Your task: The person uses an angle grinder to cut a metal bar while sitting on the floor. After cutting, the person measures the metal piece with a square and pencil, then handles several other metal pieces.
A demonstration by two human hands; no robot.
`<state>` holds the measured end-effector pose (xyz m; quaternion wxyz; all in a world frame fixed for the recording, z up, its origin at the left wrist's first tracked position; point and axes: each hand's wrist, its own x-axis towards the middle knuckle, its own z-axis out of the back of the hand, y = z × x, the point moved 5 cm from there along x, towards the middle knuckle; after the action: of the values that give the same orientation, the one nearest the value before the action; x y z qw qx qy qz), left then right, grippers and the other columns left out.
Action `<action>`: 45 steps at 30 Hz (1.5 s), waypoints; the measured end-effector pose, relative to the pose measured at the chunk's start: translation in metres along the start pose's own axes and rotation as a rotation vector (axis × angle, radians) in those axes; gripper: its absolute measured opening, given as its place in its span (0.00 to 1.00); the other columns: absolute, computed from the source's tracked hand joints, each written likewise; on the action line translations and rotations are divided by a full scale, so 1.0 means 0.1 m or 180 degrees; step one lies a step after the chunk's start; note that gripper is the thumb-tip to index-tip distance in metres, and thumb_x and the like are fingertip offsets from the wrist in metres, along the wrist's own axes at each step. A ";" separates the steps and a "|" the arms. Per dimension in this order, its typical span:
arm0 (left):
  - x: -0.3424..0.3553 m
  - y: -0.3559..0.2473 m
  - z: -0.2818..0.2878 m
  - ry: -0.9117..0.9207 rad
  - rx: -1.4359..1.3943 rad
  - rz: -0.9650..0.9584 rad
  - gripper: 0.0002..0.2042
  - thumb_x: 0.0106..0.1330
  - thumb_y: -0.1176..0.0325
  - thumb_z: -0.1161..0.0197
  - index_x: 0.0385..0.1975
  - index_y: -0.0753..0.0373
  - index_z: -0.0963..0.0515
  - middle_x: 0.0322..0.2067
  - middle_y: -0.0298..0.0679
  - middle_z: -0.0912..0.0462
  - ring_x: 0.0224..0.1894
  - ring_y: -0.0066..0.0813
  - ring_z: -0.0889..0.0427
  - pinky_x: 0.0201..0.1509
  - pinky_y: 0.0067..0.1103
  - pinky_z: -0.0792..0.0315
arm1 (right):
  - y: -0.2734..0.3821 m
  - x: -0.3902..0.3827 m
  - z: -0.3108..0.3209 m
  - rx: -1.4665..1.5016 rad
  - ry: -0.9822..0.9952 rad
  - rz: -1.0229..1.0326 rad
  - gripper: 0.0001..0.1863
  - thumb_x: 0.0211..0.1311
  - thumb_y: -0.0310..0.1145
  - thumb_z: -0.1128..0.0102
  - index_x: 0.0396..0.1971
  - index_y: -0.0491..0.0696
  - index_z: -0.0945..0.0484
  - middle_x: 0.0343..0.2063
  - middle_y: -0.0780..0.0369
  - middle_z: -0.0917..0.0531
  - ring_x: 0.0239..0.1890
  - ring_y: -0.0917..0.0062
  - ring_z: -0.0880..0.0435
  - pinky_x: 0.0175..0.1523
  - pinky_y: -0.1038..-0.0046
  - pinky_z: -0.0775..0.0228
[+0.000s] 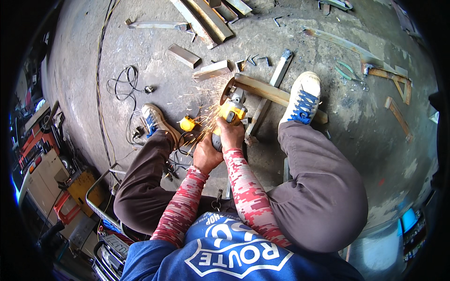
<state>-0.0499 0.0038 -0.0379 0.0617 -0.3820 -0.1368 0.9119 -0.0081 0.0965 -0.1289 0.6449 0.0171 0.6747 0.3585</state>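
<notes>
My left hand [206,153] and my right hand [230,135] are closed around the body of a yellow and grey angle grinder [234,110], the right one farther forward. Its disc [226,91] meets the left end of a brown steel bar [262,88], throwing orange sparks leftward and toward me. That bar lies across a lighter steel bar [259,115] on the concrete. My right shoe [303,97] is on or against the brown bar. A yellow tape measure [187,124] lies left of the grinder, beside black cable.
Cut steel pieces [211,70] and long channels [206,21] lie ahead. Coiled cable [124,91] is at left, near my left shoe [152,121]. Green pliers [348,72] and rusty frames [398,79] lie at right. Tools, cases and metal tubing [105,175] crowd the lower left.
</notes>
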 end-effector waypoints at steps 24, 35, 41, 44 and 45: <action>0.03 -0.07 -0.02 -0.0086 0.0164 -0.0185 0.40 0.50 0.43 0.21 0.52 0.73 0.23 0.34 0.64 0.13 0.41 0.63 0.11 0.47 0.46 0.18 | -0.13 0.14 -0.02 0.0130 0.0081 -0.0049 0.23 0.48 0.43 0.21 0.39 0.42 0.11 0.35 0.56 0.08 0.37 0.66 0.08 0.47 0.65 0.19; 0.02 -0.20 0.02 -0.0183 0.0222 -0.0077 0.40 0.50 0.43 0.20 0.51 0.74 0.24 0.35 0.64 0.12 0.42 0.62 0.11 0.48 0.47 0.17 | 0.02 0.13 0.00 0.0277 0.0162 -0.0119 0.24 0.48 0.42 0.20 0.40 0.40 0.12 0.34 0.58 0.08 0.35 0.70 0.09 0.43 0.67 0.18; 0.02 -0.34 0.04 -0.0171 0.0252 0.0002 0.40 0.50 0.44 0.20 0.51 0.74 0.24 0.36 0.65 0.13 0.43 0.63 0.11 0.49 0.47 0.17 | 0.20 0.12 0.04 0.0101 0.0297 -0.0323 0.19 0.53 0.34 0.21 0.43 0.41 0.12 0.38 0.63 0.10 0.38 0.76 0.12 0.46 0.69 0.21; 0.03 -0.36 0.04 -0.0127 0.0254 0.0052 0.39 0.51 0.44 0.20 0.51 0.73 0.24 0.36 0.65 0.12 0.43 0.63 0.11 0.49 0.47 0.18 | 0.28 0.11 0.05 0.0142 0.0310 -0.0249 0.20 0.52 0.37 0.21 0.42 0.41 0.12 0.36 0.62 0.09 0.36 0.76 0.11 0.44 0.69 0.21; 0.03 -0.36 0.04 -0.0129 0.0209 0.0032 0.39 0.51 0.44 0.20 0.50 0.73 0.24 0.35 0.64 0.12 0.42 0.64 0.11 0.48 0.47 0.18 | 0.30 0.10 0.05 0.0151 0.0275 -0.0201 0.21 0.50 0.39 0.21 0.40 0.40 0.12 0.34 0.61 0.09 0.35 0.74 0.10 0.43 0.69 0.20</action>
<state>-0.0547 0.0379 -0.0270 0.0668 -0.3619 -0.1061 0.9238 -0.0186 0.1263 -0.1217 0.6256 -0.0044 0.7105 0.3222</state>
